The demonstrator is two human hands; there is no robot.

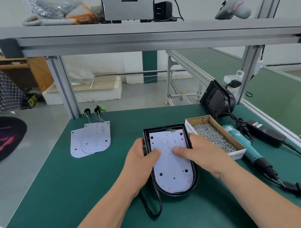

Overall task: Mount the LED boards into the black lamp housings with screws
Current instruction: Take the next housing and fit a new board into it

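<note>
White spare boards [90, 139] are laid at the left. The black lamp housing [176, 193] is gripped at its sides by the left hand [142, 154] and, seemingly, the right hand [206, 153], with both thumbs pressed on the LED board [171, 170] inside; a screw box [199, 120] is set just beside.

We find the scene bright and evenly lit by soft light from above, and the far walls look washed out. Shadows are faint: a blurred dark patch lies on the green mat [59, 184] nearest us, and there is thin shade under the left hand [142, 154] and right hand [203, 151]. The LED board [171, 169] reads pale bluish, without harsh glare, and the black housing [195, 182] shows a slight sheen on its rim. The wide lens bends the shelf rail [154, 39] towards the edges. The centre is sharp, the corners smeared.
</note>
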